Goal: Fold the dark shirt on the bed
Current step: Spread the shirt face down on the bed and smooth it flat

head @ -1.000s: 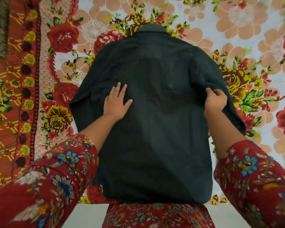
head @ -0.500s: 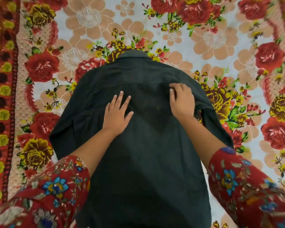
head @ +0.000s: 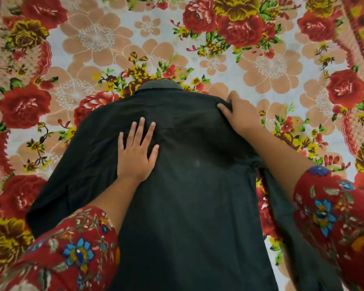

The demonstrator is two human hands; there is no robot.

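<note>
The dark shirt [head: 189, 185] lies back-up on the bed, collar [head: 160, 86] at the far end. My left hand [head: 136, 152] presses flat on the upper back, fingers spread and straight. My right hand [head: 239, 114] grips the cloth at the right shoulder, thumb and fingers curled round a fold. The right sleeve [head: 282, 206] hangs folded inward below my right forearm. The left sleeve [head: 57, 198] spreads out to the left.
A floral bedsheet [head: 261, 66] with red roses and peach flowers covers the bed all around the shirt. My red flowered sleeves [head: 72, 248] fill the lower corners of the view.
My right hand has moved from the shirt's upper back out to the right shoulder and taken hold of the cloth there. My left hand stays flat in place.
</note>
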